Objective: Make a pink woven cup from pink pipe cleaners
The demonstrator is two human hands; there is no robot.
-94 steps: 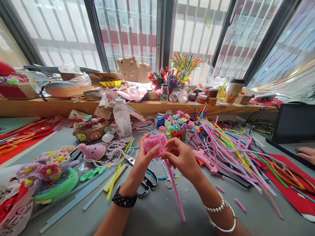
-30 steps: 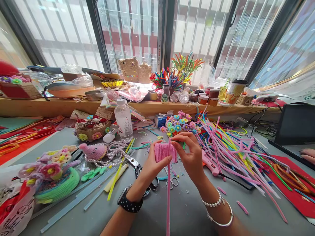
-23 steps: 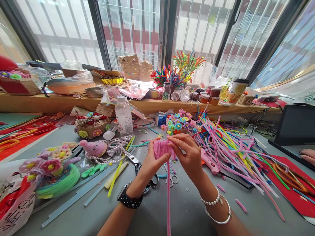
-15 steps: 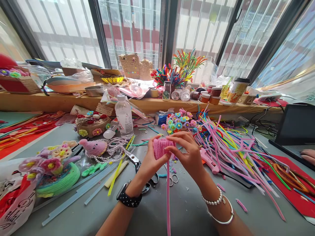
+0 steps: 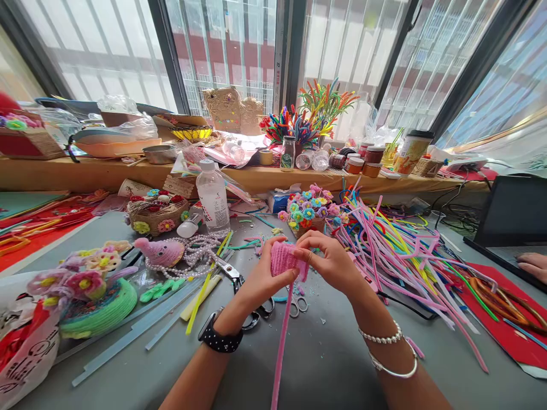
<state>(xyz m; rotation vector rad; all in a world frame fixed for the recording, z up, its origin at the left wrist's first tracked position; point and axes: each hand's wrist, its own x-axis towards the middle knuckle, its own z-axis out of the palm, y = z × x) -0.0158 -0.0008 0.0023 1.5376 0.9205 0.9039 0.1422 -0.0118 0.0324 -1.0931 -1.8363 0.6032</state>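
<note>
My left hand grips a small pink woven piece made of pipe cleaner, thumb pressed on its front. My right hand pinches the right edge of the same piece, fingers curled. A long pink pipe cleaner hangs from the piece down toward me. Both hands hover above the grey table. Scissors lie on the table just below my hands.
A big pile of coloured pipe cleaners spreads to the right. A clear bottle, flower baskets, a pink stuffed figure with pearls and a green basket lie left. Another person's hand rests by a laptop.
My hands with the pink piece have dropped slightly. My right hand has moved from the top of the piece to its right edge, and the hanging pipe cleaner now slants left.
</note>
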